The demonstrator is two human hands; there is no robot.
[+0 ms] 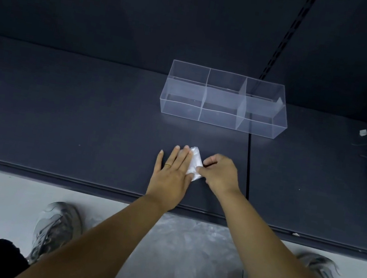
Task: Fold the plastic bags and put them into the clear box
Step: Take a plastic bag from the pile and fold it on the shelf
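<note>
bare shelf (pixel 86 111) toward clear box (pixel 225 98), open top

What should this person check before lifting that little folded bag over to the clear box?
1. Bag held down: ok, the left hand presses the plastic bag flat on the shelf.
2. Grip: ok, the right hand pinches the bag's right edge with its fingers.
3. Fold finished: cannot tell, the hands cover part of it.
4. Room in the clear box: ok, its compartments look empty.
5. Path to the box: ok, only bare shelf lies between.
</note>
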